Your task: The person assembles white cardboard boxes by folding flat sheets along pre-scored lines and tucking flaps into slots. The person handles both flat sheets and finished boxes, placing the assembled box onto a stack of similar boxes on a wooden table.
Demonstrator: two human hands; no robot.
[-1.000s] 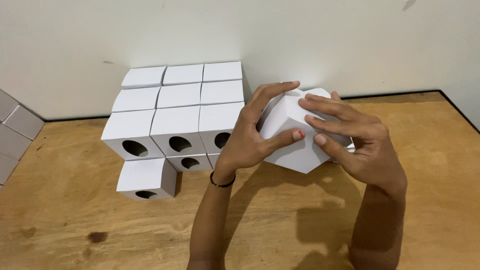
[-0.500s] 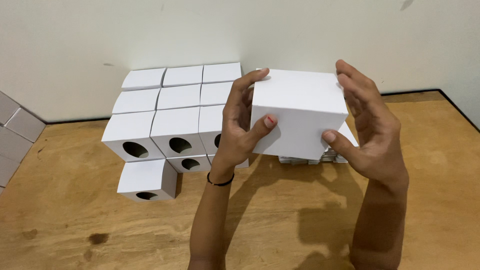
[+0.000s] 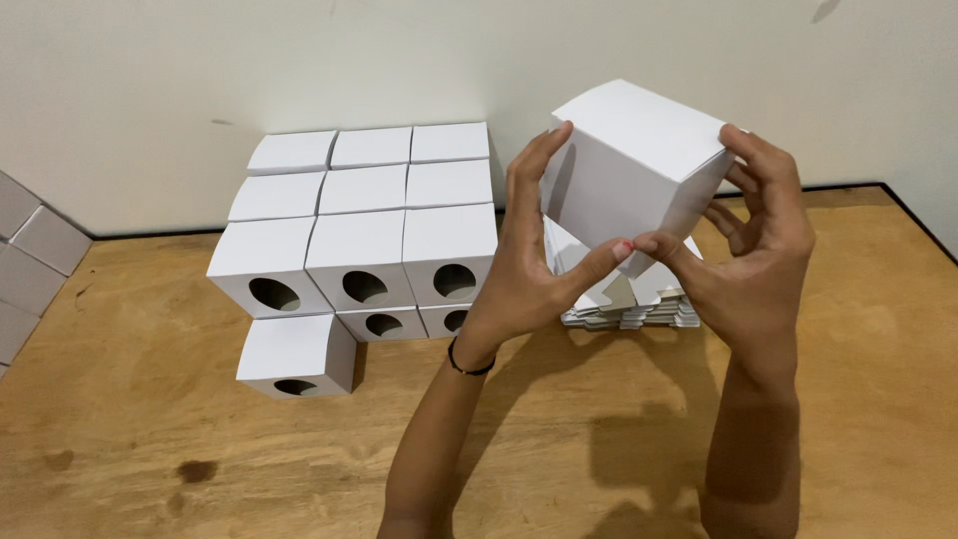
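A white cardboard box (image 3: 639, 170) is held up in the air at the centre right, tilted with one corner toward me. My left hand (image 3: 529, 269) grips its left side, thumb under the lower edge. My right hand (image 3: 748, 250) holds its right side, fingers on the top right corner. Below the box a pile of flat white box blanks (image 3: 639, 304) lies on the wooden table (image 3: 150, 439).
A stack of folded white boxes with round holes (image 3: 359, 240) stands against the wall at the left centre, and one more such box (image 3: 294, 354) sits in front of it. Grey tiles (image 3: 30, 260) show at the left edge.
Both hands lifted the box higher and turned it, from a half-folded shape low over the blanks to a squared box tilted corner-forward.
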